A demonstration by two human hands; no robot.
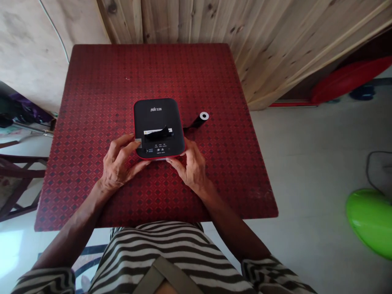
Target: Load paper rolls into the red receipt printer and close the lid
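Observation:
A black device with a red edge (157, 120) lies on the red patterned table (101, 81), a pale label and small buttons on its top. A strip of black material (159, 134) rests across the label. My left hand (118, 161) grips the device's lower left side, its fingertips at a small pale square on the corner. On the lower right corner, my right hand (191, 165) holds the device with the thumb along the front edge. Just right of the device sits a black roll with a white end (203, 117).
Wooden planks (196, 20) border the table's far edge. A dark wooden chair (21, 175) stands at the left. On the floor to the right is a bright green rounded object (370, 222), with a red object (349, 79) farther back.

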